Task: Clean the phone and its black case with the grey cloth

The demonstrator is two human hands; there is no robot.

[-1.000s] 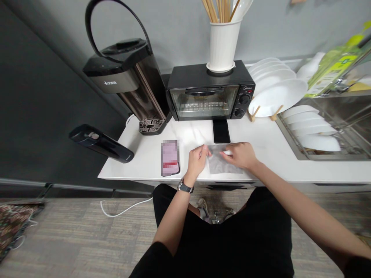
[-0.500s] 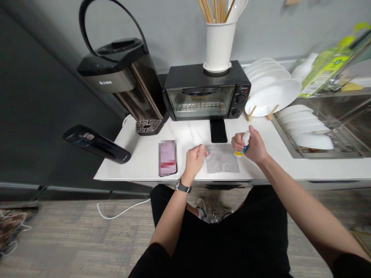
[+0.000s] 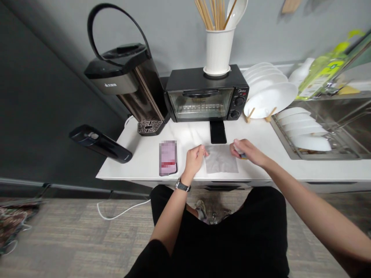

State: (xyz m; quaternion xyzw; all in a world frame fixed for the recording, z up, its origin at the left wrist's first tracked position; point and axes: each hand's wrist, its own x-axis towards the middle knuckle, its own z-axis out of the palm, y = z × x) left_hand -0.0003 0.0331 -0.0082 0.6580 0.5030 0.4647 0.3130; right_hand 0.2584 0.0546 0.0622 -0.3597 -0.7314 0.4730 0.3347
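A thin grey cloth (image 3: 222, 160) lies spread flat near the counter's front edge. My left hand (image 3: 194, 160) is closed at its left edge, fingertips pinching the corner. My right hand (image 3: 246, 150) is wrapped round a small spray bottle (image 3: 243, 156) at the cloth's right edge. Most of the bottle is hidden by my fingers; only a bit of its coloured label shows. Just behind the cloth lies a black phone (image 3: 218, 132), screen dark. Left of my left hand is a phone (image 3: 168, 157) with a blurred-out pink screen.
A toaster oven (image 3: 203, 83) stands behind, bearing a white holder (image 3: 218, 50) with chopsticks. At the left are a water dispenser (image 3: 127, 81) and a dark cylindrical device (image 3: 100, 143) leaning over the counter edge. Plates (image 3: 271, 98) in a rack and a sink (image 3: 344, 154) are right.
My right hand has turned over and moved slightly left with the spray bottle, which is now mostly covered by the hand. My left hand and the cloth have stayed in place.
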